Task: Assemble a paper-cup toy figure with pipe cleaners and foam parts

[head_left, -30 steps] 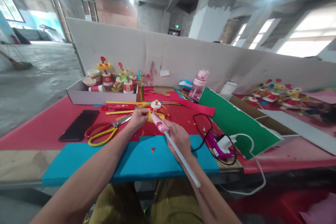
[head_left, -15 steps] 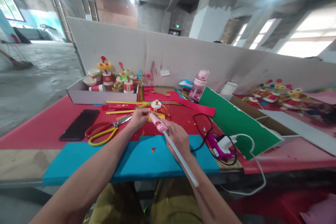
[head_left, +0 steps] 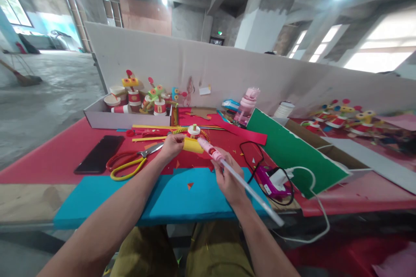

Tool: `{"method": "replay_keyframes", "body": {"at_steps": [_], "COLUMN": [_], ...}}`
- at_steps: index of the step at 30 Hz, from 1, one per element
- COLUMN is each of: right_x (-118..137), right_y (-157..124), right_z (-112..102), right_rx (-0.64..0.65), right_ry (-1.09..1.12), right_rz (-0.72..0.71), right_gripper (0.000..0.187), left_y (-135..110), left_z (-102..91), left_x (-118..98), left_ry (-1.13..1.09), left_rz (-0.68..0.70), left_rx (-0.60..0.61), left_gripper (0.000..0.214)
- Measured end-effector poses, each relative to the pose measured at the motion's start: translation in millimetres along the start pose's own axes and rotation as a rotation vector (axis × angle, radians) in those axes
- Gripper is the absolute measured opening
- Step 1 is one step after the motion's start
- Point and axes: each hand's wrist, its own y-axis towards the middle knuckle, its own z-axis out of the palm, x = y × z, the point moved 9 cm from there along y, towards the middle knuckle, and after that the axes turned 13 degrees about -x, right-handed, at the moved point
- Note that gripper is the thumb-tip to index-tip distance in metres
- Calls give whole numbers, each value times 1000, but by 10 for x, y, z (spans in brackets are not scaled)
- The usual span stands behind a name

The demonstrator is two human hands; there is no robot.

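My right hand (head_left: 228, 178) grips a pink glue gun (head_left: 212, 151) with a long clear glue stick (head_left: 253, 194) sticking out behind it toward the lower right. The gun's nozzle points at a yellow paper piece (head_left: 193, 145) that my left hand (head_left: 171, 145) pinches down on the red table cover. Just behind them stands a small red-and-white paper cup (head_left: 193, 130) with coiled yellow-and-red arms.
Yellow-and-red scissors (head_left: 130, 162) and a black phone (head_left: 99, 154) lie to the left. A white box (head_left: 97, 117) of cup figures stands behind. A purple charger with cables (head_left: 269, 179), a green sheet (head_left: 292, 151), a pink bottle (head_left: 246, 104) and blue felt (head_left: 162, 199) lie around.
The glue gun has swung to the right, so its glue stick now points to the lower right. My left hand stays on the yellow piece.
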Motion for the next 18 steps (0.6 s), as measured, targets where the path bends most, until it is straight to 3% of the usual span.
{"method": "replay_keyframes", "body": {"at_steps": [9,15,18], "right_x": [-889,-1729,-1854], "right_y": [297,312,303], "right_z": [-212,431,732], "right_rx": [-301,-388,-247], "right_ry": [64,418,346], "right_rz": [429,1027,1039], "right_gripper": [38,23,19], "left_y": [-15,-1,2], "left_z": [-5,-24,-26], "left_x": [2,35,16], "left_ry": [-12,-41,-46], "left_rz": [-71,-97,-97], "left_rx": [11,0,-9], "left_gripper": [16,22,24]}}
